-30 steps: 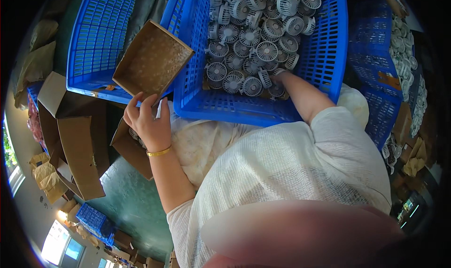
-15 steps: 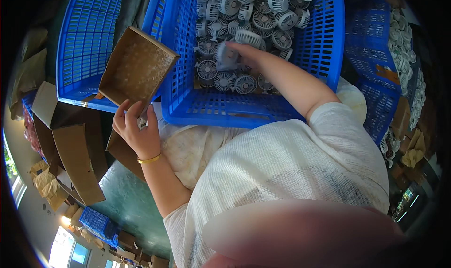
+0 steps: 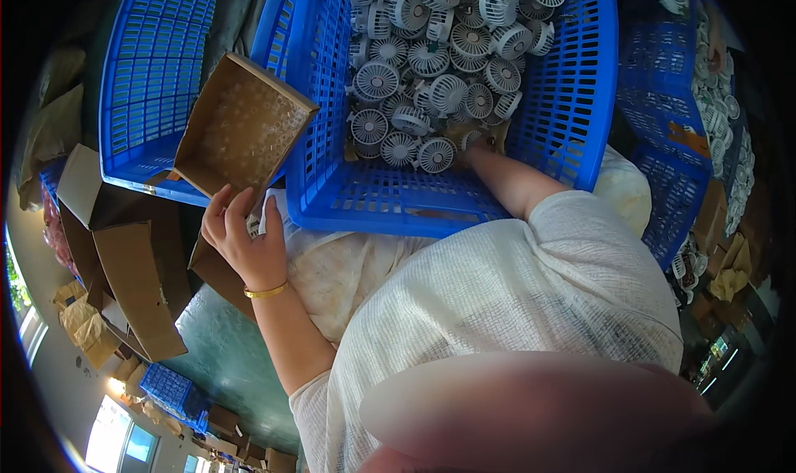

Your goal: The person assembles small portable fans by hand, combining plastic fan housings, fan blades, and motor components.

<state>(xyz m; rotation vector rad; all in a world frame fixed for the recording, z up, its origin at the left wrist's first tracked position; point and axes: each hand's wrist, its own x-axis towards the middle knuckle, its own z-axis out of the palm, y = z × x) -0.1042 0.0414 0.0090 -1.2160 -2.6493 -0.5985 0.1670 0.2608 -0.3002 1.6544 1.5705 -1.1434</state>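
My left hand has its fingers bent and apart, the thumb standing off from them. Its fingertips are at the lower edge of a shallow brown cardboard box with many small clear pieces in it. A small pale thing shows between thumb and fingers, too small to name. My right hand is low inside a large blue plastic crate, near its front right part. Its fingers are shadowed and partly hidden among small white handheld fans, so whether it holds one cannot be told. The fans lie in a loose heap.
A second blue crate stands left, under the cardboard box. Open cartons lie at the lower left beside the green floor. Blue crates with more white fans are on the right. Another person's hand shows there.
My right hand has moved down and toward me, from the middle of the fan heap to the crate's front right. Some fans lie differently. My left hand has barely moved.
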